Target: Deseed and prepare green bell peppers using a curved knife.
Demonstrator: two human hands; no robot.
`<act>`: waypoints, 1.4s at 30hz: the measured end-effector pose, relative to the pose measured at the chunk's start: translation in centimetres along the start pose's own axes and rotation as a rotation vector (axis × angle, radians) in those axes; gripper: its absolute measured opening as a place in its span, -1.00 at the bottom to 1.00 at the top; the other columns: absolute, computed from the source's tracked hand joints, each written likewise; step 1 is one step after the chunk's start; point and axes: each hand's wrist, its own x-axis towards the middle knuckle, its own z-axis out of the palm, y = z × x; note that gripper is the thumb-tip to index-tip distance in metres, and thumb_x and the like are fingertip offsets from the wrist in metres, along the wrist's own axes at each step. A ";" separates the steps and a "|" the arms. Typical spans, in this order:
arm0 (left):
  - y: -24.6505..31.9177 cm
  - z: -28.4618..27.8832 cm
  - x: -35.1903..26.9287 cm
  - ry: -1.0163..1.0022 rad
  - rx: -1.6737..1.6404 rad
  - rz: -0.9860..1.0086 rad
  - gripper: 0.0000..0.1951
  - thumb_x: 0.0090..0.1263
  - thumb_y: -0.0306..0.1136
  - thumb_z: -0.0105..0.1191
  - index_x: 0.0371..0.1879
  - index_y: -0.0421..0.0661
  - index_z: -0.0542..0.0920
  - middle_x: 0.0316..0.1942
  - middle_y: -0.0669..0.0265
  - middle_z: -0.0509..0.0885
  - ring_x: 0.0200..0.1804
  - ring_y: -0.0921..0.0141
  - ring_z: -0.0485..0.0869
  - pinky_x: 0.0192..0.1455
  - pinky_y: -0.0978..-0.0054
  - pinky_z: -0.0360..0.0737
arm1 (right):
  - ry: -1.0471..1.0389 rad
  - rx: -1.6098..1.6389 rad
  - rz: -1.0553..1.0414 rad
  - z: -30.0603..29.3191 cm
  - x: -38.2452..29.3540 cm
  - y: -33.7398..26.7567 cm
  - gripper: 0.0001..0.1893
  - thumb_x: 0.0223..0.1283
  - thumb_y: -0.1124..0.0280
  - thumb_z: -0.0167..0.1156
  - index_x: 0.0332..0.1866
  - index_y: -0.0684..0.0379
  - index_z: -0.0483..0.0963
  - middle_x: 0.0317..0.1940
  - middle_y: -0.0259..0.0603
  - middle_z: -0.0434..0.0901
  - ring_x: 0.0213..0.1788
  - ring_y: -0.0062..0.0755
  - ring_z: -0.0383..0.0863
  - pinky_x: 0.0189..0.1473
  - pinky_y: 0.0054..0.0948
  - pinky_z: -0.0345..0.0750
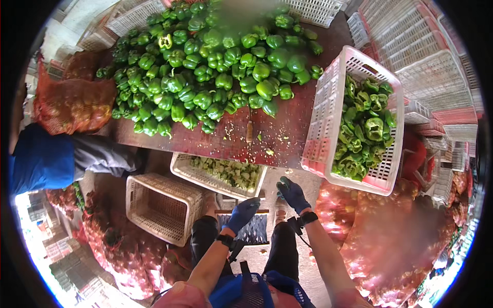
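My left hand (242, 214), in a blue glove, hangs by the near rim of a white plastic crate (215, 187); whether it touches is unclear. Pale green pepper cores (227, 171) lie in that crate, partly under the table edge. To its right, my right hand (294, 195) is raised in a blue glove with green fingertips, fingers loosely bent. Neither hand shows anything held. A knife with a wooden handle (249, 131) lies on the dark red table (287, 129), its blade toward a big heap of green bell peppers (204, 77).
A tilted white-and-pink crate (323, 127) holds cut green peppers (364, 131) at the right. An empty crate (161, 210) sits at left. Red mesh sacks (385, 231) flank me, and stacked crates (423, 61) rise behind. Another person's blue-clothed body (42, 158) is at far left. Below me is a woven stool (252, 229).
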 end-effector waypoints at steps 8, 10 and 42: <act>-2.6 -13.8 5.1 0.061 0.174 0.181 -0.72 0.33 -0.27 0.12 0.00 0.01 0.63 -0.05 0.26 0.69 -0.04 0.29 0.67 0.04 0.44 0.58 | 0.311 -0.450 -0.074 6.8 8.4 -2.5 -0.41 0.20 0.04 0.16 0.21 0.26 0.37 -0.19 0.10 0.61 -0.11 0.05 0.60 -0.06 -0.21 0.51; -1.5 -18.1 6.3 0.073 0.153 -0.123 -0.71 0.33 -0.26 0.10 0.01 0.04 0.62 -0.04 0.27 0.69 -0.02 0.31 0.67 0.06 0.46 0.57 | 0.411 -0.527 -0.246 8.6 11.1 -4.2 -0.36 0.19 0.04 0.17 0.25 0.30 0.33 0.04 0.19 0.51 0.05 0.09 0.53 0.10 -0.16 0.46; 2.9 -12.6 32.3 0.601 0.793 0.515 -0.51 0.20 -0.09 0.15 0.06 -0.09 0.52 -0.04 0.01 0.57 -0.03 0.06 0.59 -0.02 0.18 0.56 | 0.408 -1.020 -0.855 6.6 19.5 -2.4 -0.28 0.00 0.41 0.19 0.35 0.27 0.15 -0.12 -0.01 0.43 -0.20 -0.07 0.50 -0.22 -0.19 0.49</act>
